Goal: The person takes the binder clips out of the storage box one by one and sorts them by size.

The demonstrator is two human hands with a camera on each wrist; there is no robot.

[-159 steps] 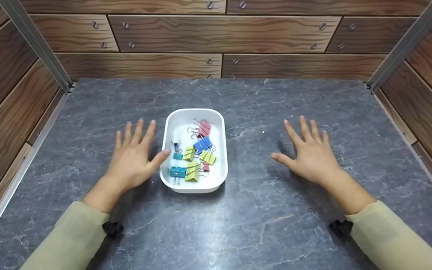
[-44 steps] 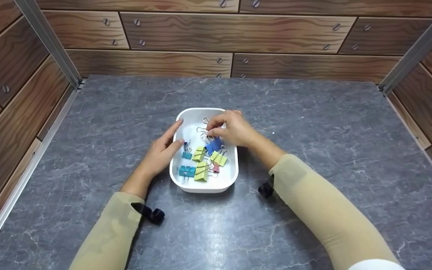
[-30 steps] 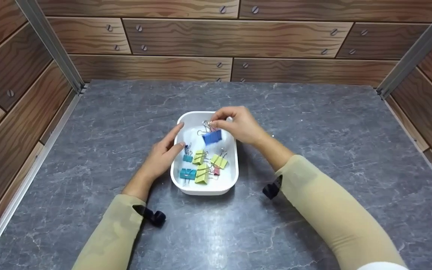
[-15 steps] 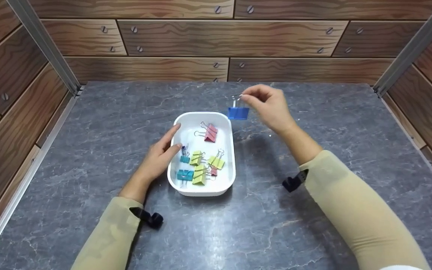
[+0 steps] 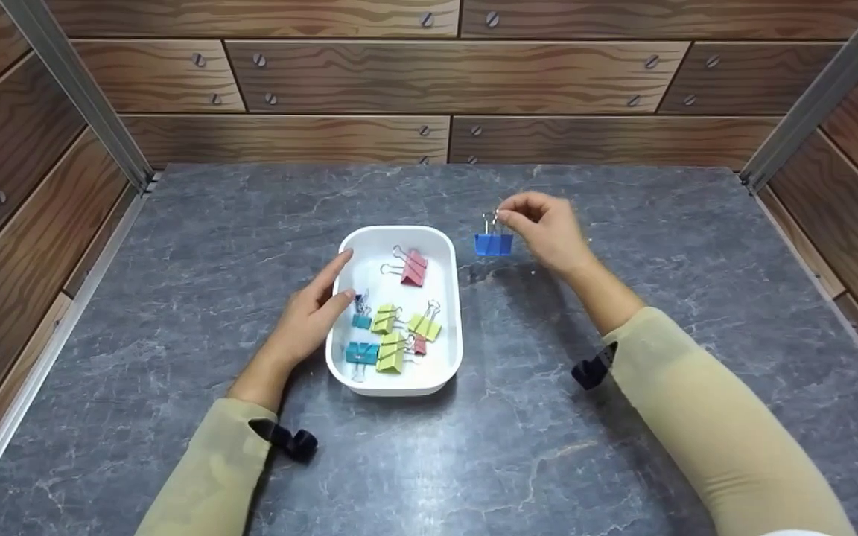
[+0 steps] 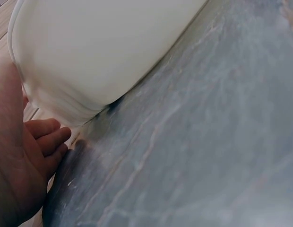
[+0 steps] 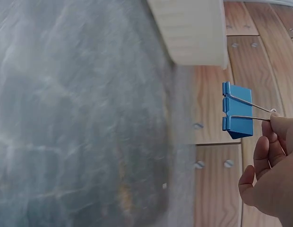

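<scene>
My right hand (image 5: pixel 554 234) pinches a blue binder clip (image 5: pixel 493 245) by one of its wire handles, above the table to the right of the white tray (image 5: pixel 454 313). The right wrist view shows the same blue clip (image 7: pixel 241 106) hanging from thumb and forefinger, its body shut and its other handle free. My left hand (image 5: pixel 302 321) lies along the tray's left side, thumb and index tips at the rim. Its other fingers (image 6: pixel 51 142) are loosely bent by the outer wall. Inside the tray lie a large red clip (image 5: pixel 414 268), yellow clips (image 5: pixel 390 353) and teal clips (image 5: pixel 362 353).
A small red clip (image 5: pixel 419 345) and a tiny dark blue clip (image 5: pixel 359 299) also lie in the tray. The grey marbled table (image 5: pixel 518 447) is bounded by wood-patterned panels (image 5: pixel 339 74) at the back and sides, with metal posts at the back corners.
The right hand went into the tray, took the blue clip by its handle and carried it out rightward, lowering it slightly since half a second ago. Earlier, the left hand moved onto the tray's rim.
</scene>
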